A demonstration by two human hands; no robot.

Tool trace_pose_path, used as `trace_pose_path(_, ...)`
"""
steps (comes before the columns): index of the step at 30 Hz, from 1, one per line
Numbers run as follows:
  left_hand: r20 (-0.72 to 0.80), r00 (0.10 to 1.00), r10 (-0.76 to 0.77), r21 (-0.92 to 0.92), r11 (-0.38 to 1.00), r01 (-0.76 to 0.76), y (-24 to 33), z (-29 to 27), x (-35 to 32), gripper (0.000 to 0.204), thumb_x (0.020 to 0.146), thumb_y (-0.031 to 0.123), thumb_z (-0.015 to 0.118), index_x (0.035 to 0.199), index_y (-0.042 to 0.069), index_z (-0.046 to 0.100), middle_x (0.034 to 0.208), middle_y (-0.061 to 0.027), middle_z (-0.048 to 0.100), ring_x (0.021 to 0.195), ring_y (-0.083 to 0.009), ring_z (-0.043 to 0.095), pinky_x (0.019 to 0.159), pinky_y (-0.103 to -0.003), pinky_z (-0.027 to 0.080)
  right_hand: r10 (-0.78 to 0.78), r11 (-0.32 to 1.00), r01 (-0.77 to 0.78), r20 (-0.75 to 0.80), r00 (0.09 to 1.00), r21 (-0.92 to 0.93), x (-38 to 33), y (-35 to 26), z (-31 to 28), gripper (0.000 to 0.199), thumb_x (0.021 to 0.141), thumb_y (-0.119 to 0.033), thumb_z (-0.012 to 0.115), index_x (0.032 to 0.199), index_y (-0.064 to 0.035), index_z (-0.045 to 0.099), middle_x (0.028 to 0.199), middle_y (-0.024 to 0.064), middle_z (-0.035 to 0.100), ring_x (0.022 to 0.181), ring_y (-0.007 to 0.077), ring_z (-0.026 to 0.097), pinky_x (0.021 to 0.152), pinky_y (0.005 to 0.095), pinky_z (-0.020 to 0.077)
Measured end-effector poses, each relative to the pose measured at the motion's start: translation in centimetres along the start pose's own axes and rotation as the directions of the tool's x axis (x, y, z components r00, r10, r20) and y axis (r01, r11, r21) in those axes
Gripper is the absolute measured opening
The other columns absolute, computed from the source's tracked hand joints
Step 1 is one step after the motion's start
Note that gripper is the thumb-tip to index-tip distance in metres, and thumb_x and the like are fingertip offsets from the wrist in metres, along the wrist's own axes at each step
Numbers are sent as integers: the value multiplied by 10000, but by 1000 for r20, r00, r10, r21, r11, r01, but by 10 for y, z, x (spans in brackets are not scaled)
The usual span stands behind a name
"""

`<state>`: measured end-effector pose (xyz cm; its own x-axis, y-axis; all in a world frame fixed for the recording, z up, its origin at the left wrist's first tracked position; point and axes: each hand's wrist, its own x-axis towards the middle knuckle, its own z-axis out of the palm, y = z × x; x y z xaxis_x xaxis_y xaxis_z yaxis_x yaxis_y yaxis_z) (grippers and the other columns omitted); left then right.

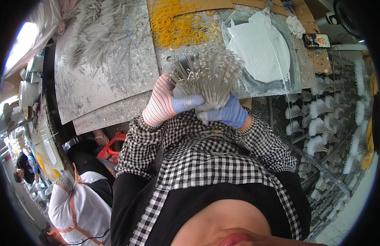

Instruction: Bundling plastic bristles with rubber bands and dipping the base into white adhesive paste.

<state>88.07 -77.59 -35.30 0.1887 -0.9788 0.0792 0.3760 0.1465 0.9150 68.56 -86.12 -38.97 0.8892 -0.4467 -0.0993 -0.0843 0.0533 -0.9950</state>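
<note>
Both of my hands wear striped knit gloves and grip one thick bundle of thin wire-like strands [214, 78] in front of my chest. The strands fan out at the top, with small metallic-looking ends, and narrow to a pale base. My left hand [169, 100] is wrapped around the bundle's left side, thumb across its front. Lower on the right, my right hand [229, 114] closes round the base. Beyond the bundle lies a heap of yellow rubber bands [173, 26]. White paste [259, 47] is spread on a board to the right.
Loose strands [99, 28] cover the stained worktable [116, 86] at the left. A phone [316, 41] stands at the far right. Racks [321, 164] of white-tipped bundles [319, 123] fill the right side. A co-worker [83, 201] sits at lower left, near a red basket [112, 147].
</note>
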Motion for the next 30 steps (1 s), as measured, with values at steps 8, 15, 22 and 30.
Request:
trace_pose_path(8,246,951,-190,-183,954,238,-10,-18,-6,905,755,91,761,1550,8,336,1509,-149,481,1391,-278,464,1159,-436,359,108,609,-257,242,964,751,-14,-13,6,626,766,6,801,1332,19,533,1022,148,685,757,190,688,615,313,603)
trace_pose_path(15,26,971,-237,-89,967,238,-7,3,-8,734,822,73,750,1484,3,439,1393,-124,592,1305,-233,544,1118,-412,416,210,699,-275,178,961,661,-15,2,5,711,738,12,822,1371,24,499,1104,153,682,792,199,700,641,323,609)
trace_pose_path(22,60,958,-281,-122,950,286,-10,-2,-19,628,806,87,700,1402,-12,529,1298,-111,656,1212,-217,610,1066,-381,467,228,697,-342,257,939,630,-26,6,3,740,728,-39,856,1374,11,500,1129,138,685,971,225,699,799,352,617)
trace_pose_path(30,-105,994,29,223,975,-5,-12,27,-15,676,796,9,709,1434,-8,486,1229,-109,674,1101,-164,654,1010,-322,501,28,993,-23,44,999,-113,-29,40,9,759,845,-430,763,1449,-64,485,1416,124,567,1320,287,529,1161,451,380)
